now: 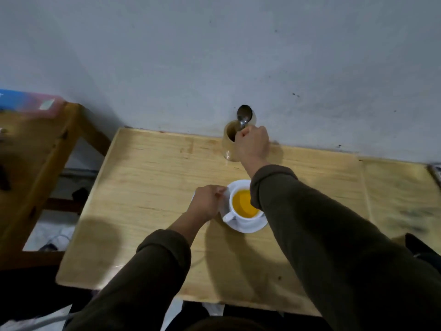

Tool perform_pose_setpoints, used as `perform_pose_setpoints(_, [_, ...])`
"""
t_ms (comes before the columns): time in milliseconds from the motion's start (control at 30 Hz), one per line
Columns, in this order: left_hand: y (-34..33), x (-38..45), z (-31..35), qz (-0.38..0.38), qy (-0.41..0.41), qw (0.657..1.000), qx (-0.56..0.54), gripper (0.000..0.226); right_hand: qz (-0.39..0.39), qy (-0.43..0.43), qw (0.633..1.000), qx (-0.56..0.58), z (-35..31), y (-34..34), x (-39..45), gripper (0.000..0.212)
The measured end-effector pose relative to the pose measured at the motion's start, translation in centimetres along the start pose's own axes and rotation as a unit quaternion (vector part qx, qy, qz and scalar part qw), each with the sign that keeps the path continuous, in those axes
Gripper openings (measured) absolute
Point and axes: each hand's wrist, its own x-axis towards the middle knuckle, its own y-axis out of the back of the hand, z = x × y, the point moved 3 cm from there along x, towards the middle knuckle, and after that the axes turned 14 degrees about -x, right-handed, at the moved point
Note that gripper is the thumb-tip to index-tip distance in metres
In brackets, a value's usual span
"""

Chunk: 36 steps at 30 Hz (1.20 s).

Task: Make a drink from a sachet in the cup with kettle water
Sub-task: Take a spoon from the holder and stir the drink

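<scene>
Counting items: one white cup [241, 217] of orange drink on one saucer [250, 227], mid-table; one spoon [244, 115], one wooden holder [229, 144] at the far edge. Your right hand [252, 145] is fisted around the spoon handle, bowl up, over the holder. Your left hand [207, 203] pinches the saucer's left rim. Pale wooden table [148, 187] against a grey wall [214, 56]; second wooden table [31, 149] at left.

A pale wooden worktop [155, 168] stands against a grey, scuffed wall [214, 56]. To its left is a darker wooden table [35, 149] carrying a blue and pink box [28, 101]. Near the wall, a tan wooden holder [229, 142] stands on the worktop.
</scene>
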Motion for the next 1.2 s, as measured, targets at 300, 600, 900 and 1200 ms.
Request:
perform_pose_setpoints(300, [0.0, 0.5, -0.1, 0.037, 0.036, 0.997, -0.060, 0.033, -0.026, -0.020, 0.995, -0.099, -0.5, -1.7, 3.1, 0.038])
perform_pose_setpoints(600, [0.0, 0.2, -0.3, 0.047, 0.045, 0.993, -0.095, 0.032, -0.024, -0.071, 0.997, -0.012, -0.5, -1.5, 2.6, 0.038])
perform_pose_setpoints(900, [0.2, -0.2, 0.3, 0.014, 0.049, 0.996, -0.073, 0.035, 0.032, 0.051, 0.992, 0.109, -1.1, 2.3, 0.9, 0.015])
perform_pose_setpoints(1200, [-0.1, -1.9, 1.2, -0.037, -0.019, 0.999, 0.012, 0.046, 0.097, 0.005, 0.970, 0.224, 1.3, 7.7, -4.0, 0.012])
